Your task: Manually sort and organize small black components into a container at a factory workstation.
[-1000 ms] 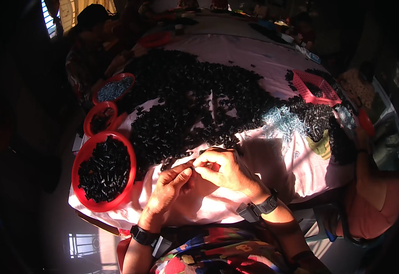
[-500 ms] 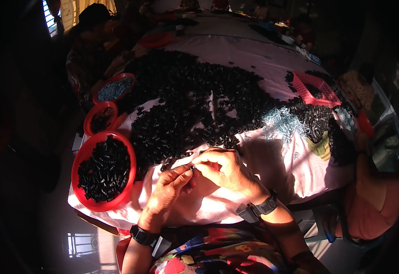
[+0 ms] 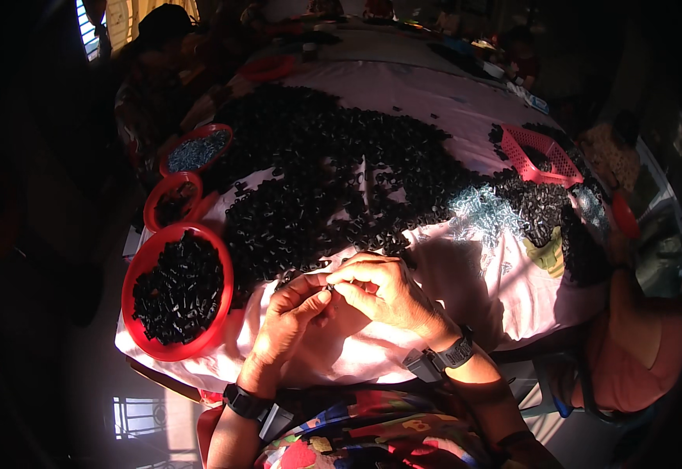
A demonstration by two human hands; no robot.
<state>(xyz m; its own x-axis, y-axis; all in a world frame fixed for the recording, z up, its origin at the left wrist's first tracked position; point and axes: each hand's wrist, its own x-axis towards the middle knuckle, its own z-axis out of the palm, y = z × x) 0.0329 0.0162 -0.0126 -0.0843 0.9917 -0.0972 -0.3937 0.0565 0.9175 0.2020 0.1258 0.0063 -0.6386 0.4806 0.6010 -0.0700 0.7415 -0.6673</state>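
My left hand (image 3: pixel 292 309) and my right hand (image 3: pixel 380 291) meet fingertip to fingertip over the near part of the cloth. Between them they pinch a small black piece (image 3: pixel 330 288), mostly covered by the fingers, so its exact kind is hard to tell. Just beyond my fingers spreads a big heap of small black pieces (image 3: pixel 294 211). Left of my left hand, a large red bowl (image 3: pixel 132 293) is filled with similar black pieces. To the right of my right hand lies a pile of small clear, bluish pieces (image 3: pixel 482 213).
A smaller red bowl (image 3: pixel 149 205) and a red dish (image 3: pixel 166 148) with silvery-blue pieces line the left edge. A pink perforated basket (image 3: pixel 536 162) stands at the right. One person (image 3: pixel 157 78) sits at the far left; another person's arm (image 3: pixel 630 313) is close on the right.
My left fingers have shifted slightly against the right fingertips around the small black piece. The bowls and heaps look the same.
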